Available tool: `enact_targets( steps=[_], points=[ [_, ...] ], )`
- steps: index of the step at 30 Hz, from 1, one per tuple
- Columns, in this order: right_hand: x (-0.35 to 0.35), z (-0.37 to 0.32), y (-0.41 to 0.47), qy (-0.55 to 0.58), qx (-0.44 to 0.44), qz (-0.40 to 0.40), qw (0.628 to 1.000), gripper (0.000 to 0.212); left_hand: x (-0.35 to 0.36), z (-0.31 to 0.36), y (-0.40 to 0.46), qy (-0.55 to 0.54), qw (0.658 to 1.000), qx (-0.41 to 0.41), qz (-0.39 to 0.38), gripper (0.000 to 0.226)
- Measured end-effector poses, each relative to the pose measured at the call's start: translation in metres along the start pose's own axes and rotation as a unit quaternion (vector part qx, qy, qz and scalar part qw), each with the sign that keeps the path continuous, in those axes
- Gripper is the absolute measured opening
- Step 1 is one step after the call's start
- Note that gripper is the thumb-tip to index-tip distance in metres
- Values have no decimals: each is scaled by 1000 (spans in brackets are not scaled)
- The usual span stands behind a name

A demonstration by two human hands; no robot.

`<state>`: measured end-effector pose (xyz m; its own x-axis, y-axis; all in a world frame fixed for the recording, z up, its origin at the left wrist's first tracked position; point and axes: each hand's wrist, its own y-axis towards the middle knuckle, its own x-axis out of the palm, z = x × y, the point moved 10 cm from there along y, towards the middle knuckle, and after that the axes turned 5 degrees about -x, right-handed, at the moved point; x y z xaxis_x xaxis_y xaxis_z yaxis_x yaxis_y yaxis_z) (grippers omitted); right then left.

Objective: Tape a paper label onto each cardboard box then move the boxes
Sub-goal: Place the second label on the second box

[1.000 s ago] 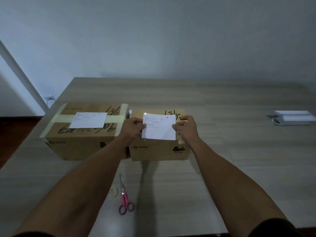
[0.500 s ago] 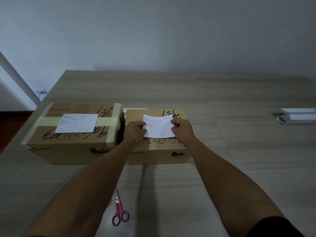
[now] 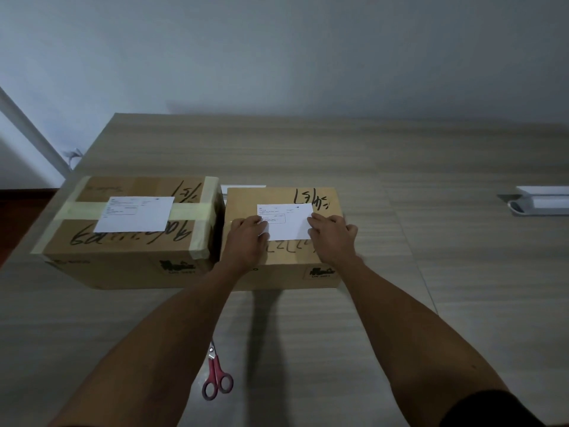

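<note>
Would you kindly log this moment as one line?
left hand + right hand | pressing white paper label | onto right brown cardboard box

A single head-worn view looks forward and down from above and behind the left hand (image 3: 246,238) and right hand (image 3: 334,238). Both forearms reach away from the lens; the wall (image 3: 277,57) rises beyond the hands.

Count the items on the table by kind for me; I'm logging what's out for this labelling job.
Cardboard boxes: 2, left box and right box
Paper labels: 2, left label and right label
Scissors: 1
White device at the right edge: 1
Total: 6
</note>
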<state>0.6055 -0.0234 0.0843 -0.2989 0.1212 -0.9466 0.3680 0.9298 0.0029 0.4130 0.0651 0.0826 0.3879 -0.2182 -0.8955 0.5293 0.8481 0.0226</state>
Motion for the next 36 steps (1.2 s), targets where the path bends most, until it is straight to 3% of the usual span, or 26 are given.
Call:
enact_targets(
  steps=[10,17,26,36],
  points=[
    [-13,-9,-10,25,-5,71,997,37,-8,3,-9,-42,999,-2,8,45],
    [-21,-45,-26,192,-19,120,974,33,-44,-7,-38,-118,990,-33,68,32],
    [11,-102,-59,238,-41,101,965,25,-67,-69,-107,-103,987,-86,88,15],
    [68,-158,-113,236,-14,60,970,11,-45,-171,-173,-90,987,-134,-12,21]
  ],
)
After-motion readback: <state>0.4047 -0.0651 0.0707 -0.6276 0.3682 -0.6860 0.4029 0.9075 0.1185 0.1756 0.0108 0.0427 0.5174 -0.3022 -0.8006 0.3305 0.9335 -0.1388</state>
